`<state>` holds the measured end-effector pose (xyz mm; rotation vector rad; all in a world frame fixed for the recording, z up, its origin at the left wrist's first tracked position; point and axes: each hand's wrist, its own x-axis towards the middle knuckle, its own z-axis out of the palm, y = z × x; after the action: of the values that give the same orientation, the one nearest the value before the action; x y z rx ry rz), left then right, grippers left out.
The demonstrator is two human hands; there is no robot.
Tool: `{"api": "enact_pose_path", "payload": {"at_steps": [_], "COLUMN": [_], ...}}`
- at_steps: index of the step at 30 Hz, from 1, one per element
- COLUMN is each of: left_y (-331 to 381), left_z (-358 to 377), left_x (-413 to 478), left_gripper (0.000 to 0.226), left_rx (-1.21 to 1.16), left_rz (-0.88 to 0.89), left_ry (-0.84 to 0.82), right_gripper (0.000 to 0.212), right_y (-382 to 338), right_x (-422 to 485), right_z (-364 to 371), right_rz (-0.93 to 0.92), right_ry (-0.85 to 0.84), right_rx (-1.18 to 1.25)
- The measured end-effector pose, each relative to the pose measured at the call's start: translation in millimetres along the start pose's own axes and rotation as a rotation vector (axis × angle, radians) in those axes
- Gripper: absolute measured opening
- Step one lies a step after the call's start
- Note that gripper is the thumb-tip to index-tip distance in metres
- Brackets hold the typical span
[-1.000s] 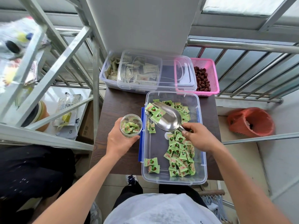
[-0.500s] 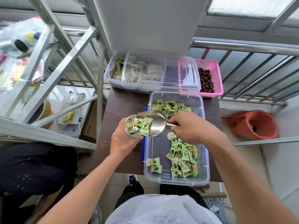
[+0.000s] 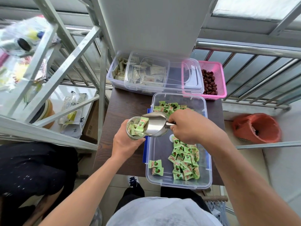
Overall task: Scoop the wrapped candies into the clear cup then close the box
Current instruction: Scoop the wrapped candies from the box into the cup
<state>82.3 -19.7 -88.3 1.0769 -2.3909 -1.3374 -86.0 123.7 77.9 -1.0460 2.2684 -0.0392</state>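
right hand [image 3: 190, 126] tipping scoop [image 3: 154, 124], cup [image 3: 135, 128]

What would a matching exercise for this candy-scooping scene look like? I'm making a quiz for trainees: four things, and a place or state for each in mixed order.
Things:
1. metal scoop
2. clear cup
3. pink basket
4. open candy box

Places or states:
A. holds dark red fruit
B. held in the left hand
C. on the table, green candies inside
D. tipped over the cup by the right hand

Pairs: 1-D, 2-B, 3-A, 4-C
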Motion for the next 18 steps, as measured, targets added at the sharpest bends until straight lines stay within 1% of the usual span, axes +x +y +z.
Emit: {"api": "enact_pose_path", "payload": {"at_steps": [4,8,10,13,16,18], "left_y": [-1.1,-3.7,-6.0,-10.9,-10.9,-8.1], "left_z": [0.0,1.2,1.7,1.4,0.7,1.0], "left_x": [0.1,-0.3,0.4,3.4,6.4,8.0], "left_gripper": [0.078,0.079,0.079,0.082,0.083,0.084], "left_rx": [-0.006,-0.018,-0.022,-0.022,-0.06,-0.135], "left_rz": [-0.008,-0.023,-0.035,-0.061,-0.124,-0.206], "left_ry": [0.002,0.014,0.017,0.042,0.11,0.213], "right_gripper": [0.009,0.017,0.019,0.029,0.019,0.021], "right_y": [1.5,6.3,15.1,39.9,69.2,79.1], "right_x": [-6.2,-10.0,-9.4,-4.1,8.7,14.5], "right_z": [-4.8,-10.9,-14.0,-14.3,4.2,25.2], "right_rz": [-0.001,-0.009,0.004,0.087,0.231,0.303], "right_ry": [-0.004,-0.025,-0.027,0.042,0.078,0.023], "right_rx": [-0.004,-0.003,0.038,0.142,0.158,0.194]}}
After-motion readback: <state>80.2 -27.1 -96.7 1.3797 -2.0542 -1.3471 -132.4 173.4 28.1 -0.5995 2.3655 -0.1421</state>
